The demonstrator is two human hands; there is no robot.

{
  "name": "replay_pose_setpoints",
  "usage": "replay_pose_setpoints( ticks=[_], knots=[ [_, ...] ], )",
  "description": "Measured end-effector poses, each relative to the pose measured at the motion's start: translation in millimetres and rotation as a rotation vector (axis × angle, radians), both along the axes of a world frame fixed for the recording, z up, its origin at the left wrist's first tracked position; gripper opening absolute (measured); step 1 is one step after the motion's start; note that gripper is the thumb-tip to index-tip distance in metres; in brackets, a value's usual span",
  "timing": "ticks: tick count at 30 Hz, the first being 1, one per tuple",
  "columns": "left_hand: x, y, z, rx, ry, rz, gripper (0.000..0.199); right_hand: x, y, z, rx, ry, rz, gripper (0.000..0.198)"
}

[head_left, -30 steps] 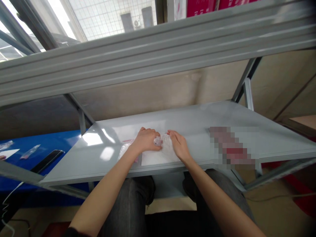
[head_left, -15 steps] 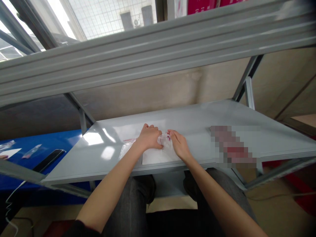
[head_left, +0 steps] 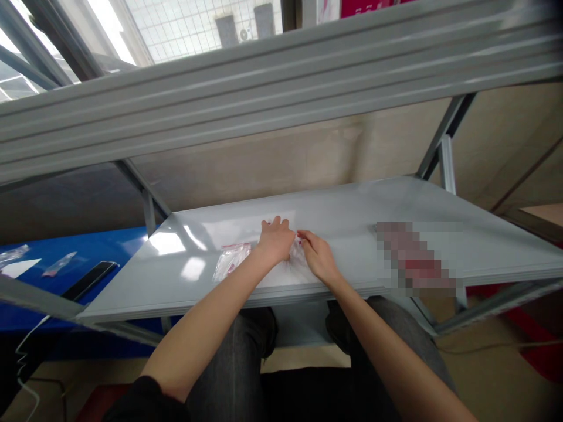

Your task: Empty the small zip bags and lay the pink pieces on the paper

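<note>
A small clear plastic bag (head_left: pixel 299 253) with a spot of red is crumpled between my two hands, above a white sheet of paper (head_left: pixel 275 278) on the grey tabletop. My right hand (head_left: pixel 317 253) grips the bag's right side with its fingers closed together. From the left, my left hand (head_left: pixel 278 239) meets the bag, thumb side against it and back of the hand up, its other fingers bent. Its fingertips are partly hidden. Beside my left forearm lies another clear bag (head_left: pixel 231 259) with a red strip along its top.
A pixelated reddish object (head_left: pixel 416 258) lies on the right of the table (head_left: pixel 360 205). At the lower left, a blue table (head_left: pixel 118 243) bears a black phone-like object (head_left: pixel 90 280) and small clear packets (head_left: pixel 59 265). A grey metal beam (head_left: pixel 264 99) crosses in front above the tabletop.
My left hand has moved right and slightly up, closer to my right hand, and now covers more of the bag. The bag beside my left forearm shows more fully.
</note>
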State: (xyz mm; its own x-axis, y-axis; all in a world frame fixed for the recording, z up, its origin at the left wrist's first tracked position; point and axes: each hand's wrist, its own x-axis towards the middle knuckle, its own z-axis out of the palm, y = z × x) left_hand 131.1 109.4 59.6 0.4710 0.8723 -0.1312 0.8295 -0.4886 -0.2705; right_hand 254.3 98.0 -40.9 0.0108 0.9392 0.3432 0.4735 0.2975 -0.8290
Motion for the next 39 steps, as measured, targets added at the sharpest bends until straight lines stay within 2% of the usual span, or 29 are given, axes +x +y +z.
replay_pose_setpoints(
  ticks=[4, 15, 20, 24, 29, 32, 34, 36, 39],
  knots=[
    [-2.4, -0.8, -2.6, -0.021, -0.034, 0.017, 0.033, -0.1, 0.0, -0.9, 0.004, -0.019, 0.003, 0.043],
    [-15.8, 1.0, -7.6, -0.025, -0.153, 0.020, 0.039, -0.4, 0.2, -2.7, 0.024, -0.045, 0.007, 0.043],
    [-34.9, -0.3, -10.0, 0.012, -0.308, 0.057, 0.040, 1.4, 0.5, -3.9, 0.032, -0.033, 0.016, 0.043],
    [-50.7, -12.5, -19.4, 0.159, -0.547, 0.157, 0.044, 1.2, 0.6, -4.9, 0.042, -0.011, 0.009, 0.042],
    [-50.5, -40.1, -39.6, 0.350, -0.868, 0.296, 0.041, 0.5, 0.7, -5.2, 0.039, 0.045, -0.005, 0.040],
    [-46.6, -58.8, -41.4, 0.381, -1.182, 0.312, 0.038, 3.9, 2.5, -5.7, 0.025, 0.110, -0.023, 0.039],
    [-41.6, -74.6, -40.8, 0.320, -1.464, 0.298, 0.036, 7.0, 4.6, -6.7, 0.019, 0.166, -0.044, 0.038],
    [-31.1, -94.7, -46.3, 0.189, -1.682, 0.302, 0.034, 9.5, 7.0, -7.9, 0.020, 0.224, -0.073, 0.039],
    [-4.1, -128.2, -74.0, -0.078, -1.943, 0.371, 0.037, 12.4, 8.5, -7.0, 0.029, 0.295, -0.109, 0.041]
  ],
)
